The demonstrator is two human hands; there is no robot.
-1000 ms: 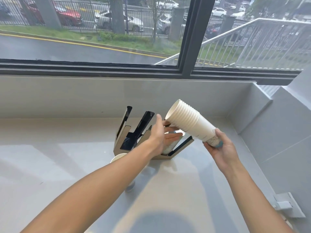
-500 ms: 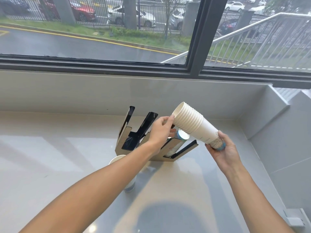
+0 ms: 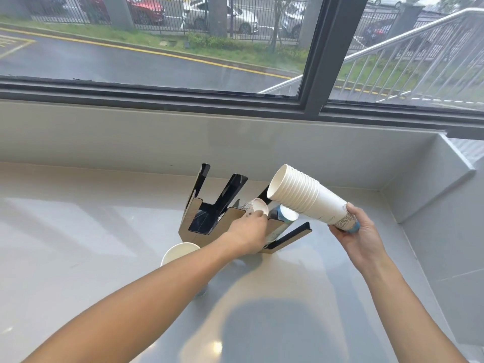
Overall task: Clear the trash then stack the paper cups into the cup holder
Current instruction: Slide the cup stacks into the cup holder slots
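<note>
My right hand (image 3: 358, 233) grips the base of a tall stack of white paper cups (image 3: 301, 196), held tilted with the open mouths pointing up and left, above the cup holder. The black and tan cup holder (image 3: 201, 220) stands on the counter with its slots angled upward. My left hand (image 3: 248, 231) reaches into the holder's middle, fingers closed on a single patterned paper cup (image 3: 258, 206) whose bottom faces me. Another cup with a blue base (image 3: 286, 217) lies in the right slot. A lone white cup (image 3: 180, 254) stands upright in front of the holder, partly hidden by my left forearm.
The pale grey counter (image 3: 78, 244) runs left and toward me. A low wall and window sill (image 3: 157, 137) close off the back. A tiled side wall (image 3: 432, 231) rises at the right.
My left hand has dropped from the rim of the stack down into the holder and closed on a single cup. The stack in my right hand has stayed tilted in about the same place.
</note>
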